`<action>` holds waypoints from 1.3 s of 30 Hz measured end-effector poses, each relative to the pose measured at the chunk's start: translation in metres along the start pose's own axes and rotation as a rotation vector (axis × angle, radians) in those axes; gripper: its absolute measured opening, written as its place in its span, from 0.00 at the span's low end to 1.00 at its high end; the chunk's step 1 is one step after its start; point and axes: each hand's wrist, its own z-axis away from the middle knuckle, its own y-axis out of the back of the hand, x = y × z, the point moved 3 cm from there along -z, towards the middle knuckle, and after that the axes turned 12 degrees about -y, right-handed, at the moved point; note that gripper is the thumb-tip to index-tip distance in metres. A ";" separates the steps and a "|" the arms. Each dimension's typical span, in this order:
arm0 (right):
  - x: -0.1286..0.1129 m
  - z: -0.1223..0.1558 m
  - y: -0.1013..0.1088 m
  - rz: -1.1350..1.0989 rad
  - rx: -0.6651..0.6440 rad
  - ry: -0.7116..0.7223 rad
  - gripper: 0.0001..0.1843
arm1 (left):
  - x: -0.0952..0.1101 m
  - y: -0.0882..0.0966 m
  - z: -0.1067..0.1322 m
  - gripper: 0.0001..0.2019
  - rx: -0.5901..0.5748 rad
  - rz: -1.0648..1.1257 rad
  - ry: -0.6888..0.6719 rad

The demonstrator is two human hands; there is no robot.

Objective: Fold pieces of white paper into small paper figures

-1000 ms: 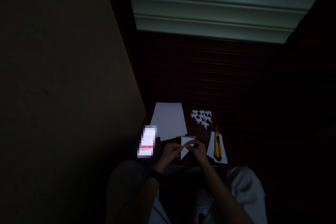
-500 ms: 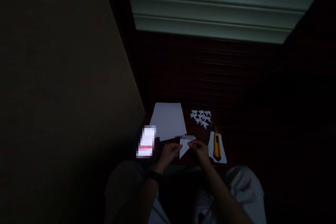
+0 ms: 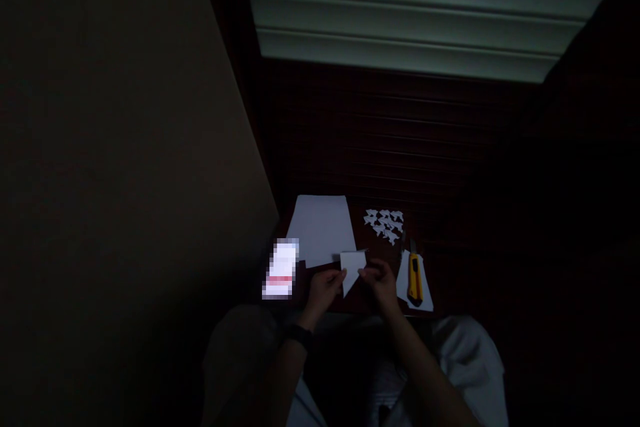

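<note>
A: Where is the folded paper point(image 3: 353, 264)?

B: It is between both hands, over the near part of the counter point(image 3: 377, 255), just to the near right of the white sheets point(image 3: 323, 227).

A: And the fingers?

B: Those of the left hand point(image 3: 323, 293) pinch its left edge. Those of the right hand point(image 3: 383, 287) are narrow at its right edge; whether they grip, I cannot tell.

A: How to handle it well?

B: In my opinion, hold the left side steady, match the edges exactly, then press from the middle outward. Mind the yellow utility knife point(image 3: 415, 280) at right.
</note>
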 end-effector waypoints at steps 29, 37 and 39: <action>0.028 0.024 -0.026 0.175 -0.271 -0.412 0.20 | 0.001 -0.005 0.002 0.19 0.212 -0.229 -0.165; 0.033 0.022 -0.026 0.166 -0.296 -0.451 0.20 | -0.006 -0.005 0.002 0.18 0.193 -0.236 -0.177; 0.033 0.022 -0.025 0.176 -0.300 -0.462 0.19 | -0.008 -0.005 0.002 0.18 0.186 -0.224 -0.174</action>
